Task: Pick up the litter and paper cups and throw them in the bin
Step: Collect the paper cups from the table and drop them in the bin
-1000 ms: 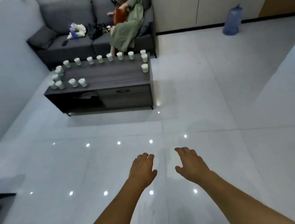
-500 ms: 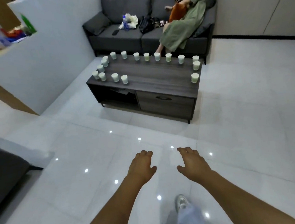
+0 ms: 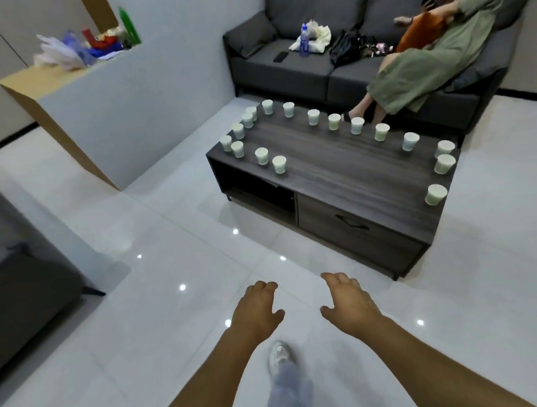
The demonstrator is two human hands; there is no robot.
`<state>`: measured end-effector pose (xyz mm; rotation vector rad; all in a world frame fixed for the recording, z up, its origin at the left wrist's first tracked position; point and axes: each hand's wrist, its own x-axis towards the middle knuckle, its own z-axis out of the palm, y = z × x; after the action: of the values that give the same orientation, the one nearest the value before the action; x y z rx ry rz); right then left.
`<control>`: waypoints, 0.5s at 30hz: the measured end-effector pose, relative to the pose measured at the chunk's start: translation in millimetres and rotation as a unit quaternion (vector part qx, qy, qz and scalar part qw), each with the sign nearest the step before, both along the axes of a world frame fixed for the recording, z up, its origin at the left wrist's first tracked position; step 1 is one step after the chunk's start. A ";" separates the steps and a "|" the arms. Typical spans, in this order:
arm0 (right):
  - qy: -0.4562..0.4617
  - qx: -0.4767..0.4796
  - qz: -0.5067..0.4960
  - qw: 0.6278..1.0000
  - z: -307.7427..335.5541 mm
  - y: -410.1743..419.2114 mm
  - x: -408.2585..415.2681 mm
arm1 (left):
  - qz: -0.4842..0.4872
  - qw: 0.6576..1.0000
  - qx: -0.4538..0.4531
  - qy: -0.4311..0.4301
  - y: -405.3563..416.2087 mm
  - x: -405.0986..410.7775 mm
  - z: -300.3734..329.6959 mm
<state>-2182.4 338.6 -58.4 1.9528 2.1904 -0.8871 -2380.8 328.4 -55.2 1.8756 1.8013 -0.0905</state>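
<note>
Two bare hands hang out ahead of us over the white floor (image 3: 172, 309), well short of the table. Our left hand (image 3: 258, 313) is loosely spread and holds nothing; our right hand (image 3: 350, 303) is likewise spread and empty. Further right, paper cups (image 3: 279, 164) stand upright along the edges of the dark coffee table (image 3: 349, 176), before a grey sofa (image 3: 314, 69).
</note>
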 end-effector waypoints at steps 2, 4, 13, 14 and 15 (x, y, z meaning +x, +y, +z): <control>-0.003 0.000 0.003 1.000 -4.9 40.9 -12.4 | 0.001 1.000 0.000 0.003 39.7 -13.2 -4.9; 0.001 0.002 0.002 1.000 -6.5 79.7 -26.5 | 0.004 1.000 0.003 0.006 80.7 -27.1 -7.8; 0.026 0.009 -0.031 0.999 -6.1 254.1 -92.7 | 0.001 1.000 0.000 -0.003 265.2 -87.6 -11.1; 0.025 0.004 -0.030 0.999 -5.7 266.2 -96.3 | 0.000 1.000 -0.002 -0.003 278.1 -91.5 -11.4; 0.024 -0.002 -0.031 0.999 -6.6 280.1 -99.0 | 0.000 1.000 -0.006 -0.004 292.9 -95.3 -13.1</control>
<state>-2281.4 618.6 -64.9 2.0298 2.1621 -0.9550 -2476.1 621.4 -68.3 1.8651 1.7922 -0.0943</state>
